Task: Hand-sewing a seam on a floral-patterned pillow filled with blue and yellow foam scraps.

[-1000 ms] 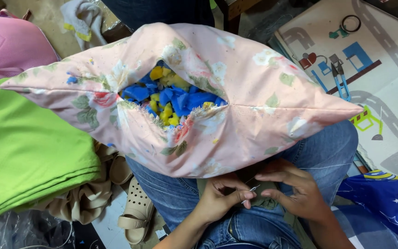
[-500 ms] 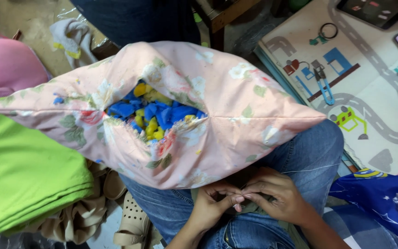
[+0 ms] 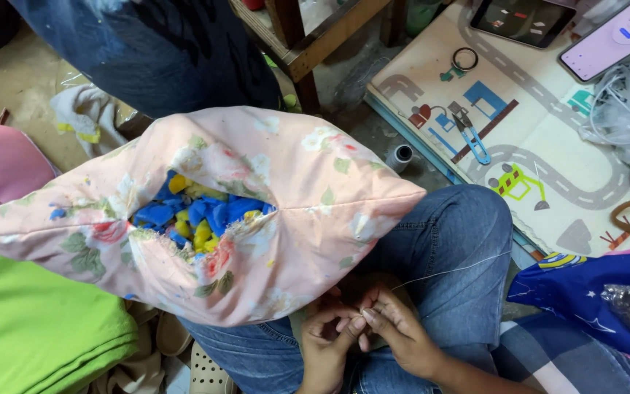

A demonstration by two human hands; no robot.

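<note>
Pillow (image 3: 271, 211) on lap, seam gap open, blue and yellow stuffing (image 3: 198, 215) showing; nothing sewn shut yet. Left hand (image 3: 326, 339) and right hand (image 3: 402, 339) pinch together at thread (image 3: 450, 270) end; needle too small to tell. Closing seam looks left.

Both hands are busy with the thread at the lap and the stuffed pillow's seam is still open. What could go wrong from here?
1. The pink floral pillow only rests on the knees, gap upward; if it tips, the blue and yellow stuffing may spill.
2. The thread stretches taut from the left hand and right hand across the jeans; it might snag or slip loose.
</note>
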